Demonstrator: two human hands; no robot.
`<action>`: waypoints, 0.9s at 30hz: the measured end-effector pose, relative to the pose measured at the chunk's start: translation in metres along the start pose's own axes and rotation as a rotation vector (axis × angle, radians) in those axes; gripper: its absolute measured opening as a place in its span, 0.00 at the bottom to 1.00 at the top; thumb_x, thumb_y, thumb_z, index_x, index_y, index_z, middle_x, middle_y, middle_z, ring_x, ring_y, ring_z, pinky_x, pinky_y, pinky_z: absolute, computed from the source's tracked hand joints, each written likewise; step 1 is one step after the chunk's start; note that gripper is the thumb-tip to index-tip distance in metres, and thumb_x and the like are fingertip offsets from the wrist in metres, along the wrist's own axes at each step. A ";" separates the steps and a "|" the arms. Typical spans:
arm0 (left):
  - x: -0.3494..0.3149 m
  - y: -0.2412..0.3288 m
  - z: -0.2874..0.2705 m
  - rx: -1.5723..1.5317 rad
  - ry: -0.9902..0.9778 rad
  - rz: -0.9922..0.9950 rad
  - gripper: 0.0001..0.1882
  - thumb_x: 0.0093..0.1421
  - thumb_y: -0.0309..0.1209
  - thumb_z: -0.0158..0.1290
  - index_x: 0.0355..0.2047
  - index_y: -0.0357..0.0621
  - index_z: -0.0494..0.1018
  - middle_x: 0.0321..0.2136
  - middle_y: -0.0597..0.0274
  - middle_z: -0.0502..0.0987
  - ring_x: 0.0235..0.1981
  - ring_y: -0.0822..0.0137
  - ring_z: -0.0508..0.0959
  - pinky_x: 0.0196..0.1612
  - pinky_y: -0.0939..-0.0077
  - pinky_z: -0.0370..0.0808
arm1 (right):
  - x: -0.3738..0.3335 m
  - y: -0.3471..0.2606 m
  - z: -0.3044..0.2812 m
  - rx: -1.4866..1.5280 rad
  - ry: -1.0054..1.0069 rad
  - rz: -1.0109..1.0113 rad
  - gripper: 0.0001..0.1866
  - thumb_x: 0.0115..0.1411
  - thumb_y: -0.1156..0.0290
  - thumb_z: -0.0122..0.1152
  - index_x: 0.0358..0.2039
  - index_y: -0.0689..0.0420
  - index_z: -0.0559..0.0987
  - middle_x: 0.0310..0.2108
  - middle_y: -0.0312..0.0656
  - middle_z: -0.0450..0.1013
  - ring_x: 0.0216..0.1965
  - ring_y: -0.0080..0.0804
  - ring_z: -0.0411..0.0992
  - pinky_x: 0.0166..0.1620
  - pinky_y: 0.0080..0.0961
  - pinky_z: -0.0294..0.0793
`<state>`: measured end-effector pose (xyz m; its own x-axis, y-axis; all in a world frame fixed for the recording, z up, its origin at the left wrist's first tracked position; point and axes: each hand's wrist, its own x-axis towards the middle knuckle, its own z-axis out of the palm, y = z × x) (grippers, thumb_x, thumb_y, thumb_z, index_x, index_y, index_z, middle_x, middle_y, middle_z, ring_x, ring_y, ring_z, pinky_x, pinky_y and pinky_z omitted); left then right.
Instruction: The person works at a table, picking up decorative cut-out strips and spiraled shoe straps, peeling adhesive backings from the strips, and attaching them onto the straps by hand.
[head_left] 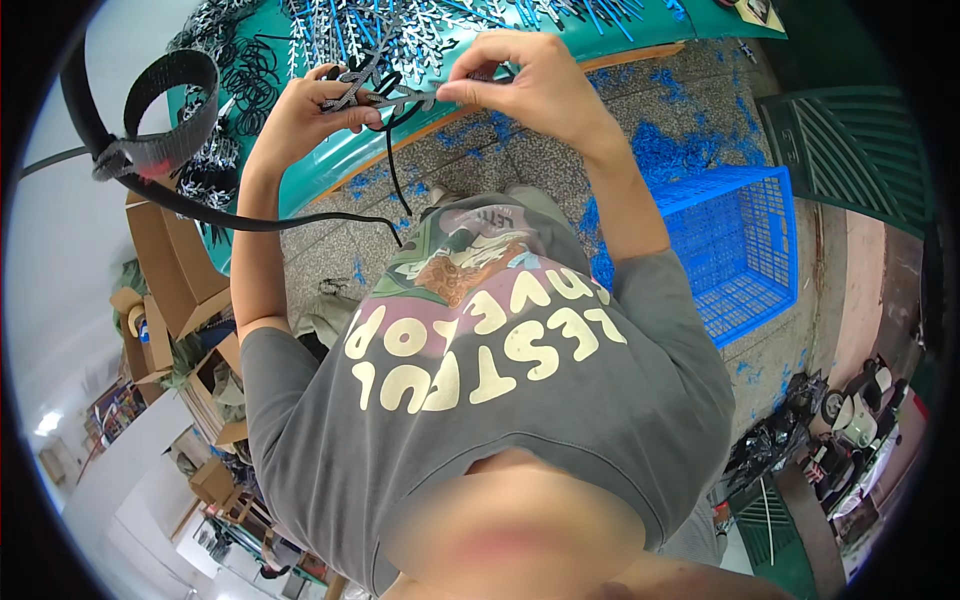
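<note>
Above the near edge of the green table [330, 165], my two hands hold a dark grey branched strip [408, 99] with small leaf-like prongs. My left hand [318, 112] is closed on its left part, where a second prong-lined length [372, 72] sticks up toward the table. With thumb and forefinger, my right hand [525, 85] pinches the strip's right end. A thin black cord [393, 170] loops at the strip and hangs down between my hands. What lies inside my right fingers is partly hidden.
A pile of black, white and blue branched pieces [330, 30] covers the table's far side, with black cord loops [248, 85] at the left. On the floor at right stands a blue plastic crate [745, 255] beside blue scraps [665, 155]. Cardboard boxes [175, 260] stand at left.
</note>
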<state>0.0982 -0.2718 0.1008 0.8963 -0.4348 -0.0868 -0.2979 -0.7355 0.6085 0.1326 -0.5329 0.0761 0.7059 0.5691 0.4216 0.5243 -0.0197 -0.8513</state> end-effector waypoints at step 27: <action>-0.002 0.017 -0.006 -0.253 -0.006 0.264 0.04 0.46 0.29 0.60 0.20 0.43 0.79 0.18 0.65 0.78 0.24 0.75 0.74 0.59 0.59 0.51 | 0.022 0.043 0.004 0.077 -0.137 0.062 0.14 0.47 0.59 0.66 0.28 0.56 0.80 0.23 0.36 0.73 0.28 0.21 0.70 0.30 0.18 0.68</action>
<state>0.0933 -0.2802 0.1160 0.7968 -0.5967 0.0951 -0.4278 -0.4460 0.7862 0.1690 -0.5182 0.0476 0.6614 0.6759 0.3252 0.4398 0.0017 -0.8981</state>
